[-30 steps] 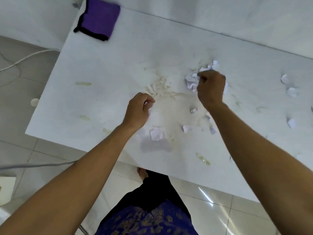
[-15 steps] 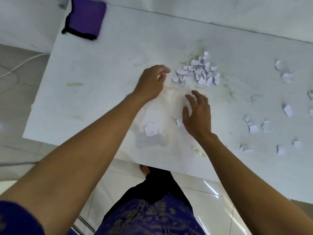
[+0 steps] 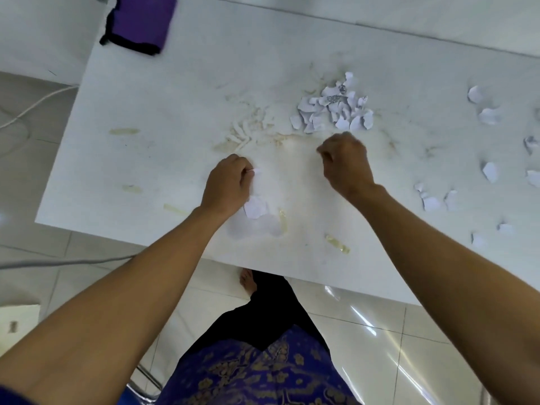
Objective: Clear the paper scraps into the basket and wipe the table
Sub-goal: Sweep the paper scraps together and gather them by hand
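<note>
A heap of torn white paper scraps [image 3: 333, 109] lies on the stained white table [image 3: 163, 100], past my hands. My left hand [image 3: 228, 185] pinches a small scrap [image 3: 257, 171] at its fingertips. A larger scrap [image 3: 255, 207] lies on the table by that wrist. My right hand [image 3: 346, 165] is curled into a fist just short of the heap, and its palm side is hidden. The small scraps that lay under it are gone from the table. Several loose scraps [image 3: 489, 172] are scattered at the right. No basket is in view.
A purple cloth with a black edge [image 3: 140, 21] lies at the table's far left corner. Yellowish smears and dried streaks [image 3: 248, 133] cover the middle of the table. A cable [image 3: 35, 100] runs over the tiled floor at the left. The table's near edge is close to my body.
My left hand has drawn back from the heap toward the near edge and now pinches a scrap. My right hand has closed into a fist over the spot where small scraps lay.
</note>
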Motion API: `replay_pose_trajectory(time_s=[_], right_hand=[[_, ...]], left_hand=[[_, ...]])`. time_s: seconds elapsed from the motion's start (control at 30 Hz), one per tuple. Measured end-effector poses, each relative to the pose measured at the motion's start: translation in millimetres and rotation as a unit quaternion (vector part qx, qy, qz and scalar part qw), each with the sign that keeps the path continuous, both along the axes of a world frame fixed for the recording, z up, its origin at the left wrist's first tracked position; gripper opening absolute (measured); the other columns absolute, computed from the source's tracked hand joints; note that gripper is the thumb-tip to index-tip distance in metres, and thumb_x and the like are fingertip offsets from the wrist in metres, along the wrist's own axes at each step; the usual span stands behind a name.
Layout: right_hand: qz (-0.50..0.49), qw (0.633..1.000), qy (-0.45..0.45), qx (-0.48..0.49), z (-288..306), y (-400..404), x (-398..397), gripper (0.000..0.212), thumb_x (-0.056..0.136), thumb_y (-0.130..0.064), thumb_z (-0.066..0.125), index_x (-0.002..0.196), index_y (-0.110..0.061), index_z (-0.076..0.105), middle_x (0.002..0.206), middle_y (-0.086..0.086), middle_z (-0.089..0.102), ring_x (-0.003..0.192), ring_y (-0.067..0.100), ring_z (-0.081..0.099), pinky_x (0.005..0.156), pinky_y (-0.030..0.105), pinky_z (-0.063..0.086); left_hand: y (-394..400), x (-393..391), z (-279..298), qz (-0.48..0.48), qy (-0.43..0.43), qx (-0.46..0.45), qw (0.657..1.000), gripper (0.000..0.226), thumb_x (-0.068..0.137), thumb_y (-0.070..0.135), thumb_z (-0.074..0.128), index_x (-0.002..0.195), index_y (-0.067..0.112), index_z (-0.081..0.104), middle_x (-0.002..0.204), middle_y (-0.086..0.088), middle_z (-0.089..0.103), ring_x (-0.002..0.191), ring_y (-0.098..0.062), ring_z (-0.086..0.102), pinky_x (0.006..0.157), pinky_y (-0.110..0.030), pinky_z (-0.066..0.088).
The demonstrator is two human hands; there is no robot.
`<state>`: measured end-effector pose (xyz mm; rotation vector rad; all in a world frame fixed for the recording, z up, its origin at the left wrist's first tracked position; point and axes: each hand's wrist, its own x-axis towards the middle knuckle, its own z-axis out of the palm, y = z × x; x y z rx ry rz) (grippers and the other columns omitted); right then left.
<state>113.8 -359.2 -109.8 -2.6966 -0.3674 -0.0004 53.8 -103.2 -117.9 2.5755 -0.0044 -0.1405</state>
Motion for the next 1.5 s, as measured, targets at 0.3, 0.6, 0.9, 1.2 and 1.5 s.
replay_pose_trajectory(time_s=[0.3,0.6,0.9,1.2,1.5], right_hand=[[-0.111,0.983,0.092,0.115,28,-26,9,0.049,0.087,0.002,0.055,0.131,-0.018,0.064,0.136,0.004,0.062,0.126,0.021,0.057,0.106,0.026,0.041],[0.08,0.989,0.093,-0.078,2,-50,-90,0.076,0.067,0.014,0.056,0.138,-0.013,0.056,0.154,0.009,0.041,0.143,0.031,0.034,0.094,0.042,0.047],[0.019,0.997,0.041,-0.054,-8,-62,-77,0.017,0.077,0.012,0.061,0.075,-0.001,0.073,0.089,0.01,0.068,0.083,0.032,0.056,0.063,0.04,0.053],[0.019,0.999,0.042,0.022,21,-56,16,0.026,0.087,-0.006,0.067,0.111,-0.009,0.075,0.114,0.01,0.065,0.11,0.03,0.056,0.079,0.039,0.054],[-0.091,0.992,0.035,0.074,17,-127,-46,0.056,0.089,-0.015,0.062,0.143,-0.013,0.048,0.153,0.008,0.04,0.14,0.027,0.036,0.105,0.046,0.045]], left_hand=[[-85,81,48,-0.065,-0.02,-0.132,0.989,0.038,0.098,0.007,0.046,0.134,0.008,0.059,0.133,-0.009,0.062,0.119,-0.023,0.06,0.101,-0.03,0.045],[-18,-42,16,-0.035,0.047,-0.004,0.998,0.033,0.09,0.016,0.07,0.122,0.017,0.065,0.124,-0.004,0.055,0.111,-0.022,0.057,0.09,-0.033,0.051],[-46,-55,-7,-0.013,0.004,-0.056,0.998,0.008,0.092,0.003,0.062,0.097,0.008,0.066,0.101,-0.006,0.06,0.092,-0.023,0.06,0.077,-0.028,0.047],[-129,38,10,-0.017,-0.058,-0.071,0.996,0.013,0.093,0.011,0.063,0.105,0.007,0.066,0.107,-0.01,0.061,0.098,-0.025,0.059,0.084,-0.031,0.048],[-196,56,35,-0.024,-0.108,0.025,0.994,0.038,0.099,0.02,0.05,0.135,0.012,0.055,0.152,-0.009,0.043,0.142,-0.029,0.036,0.112,-0.042,0.03]])
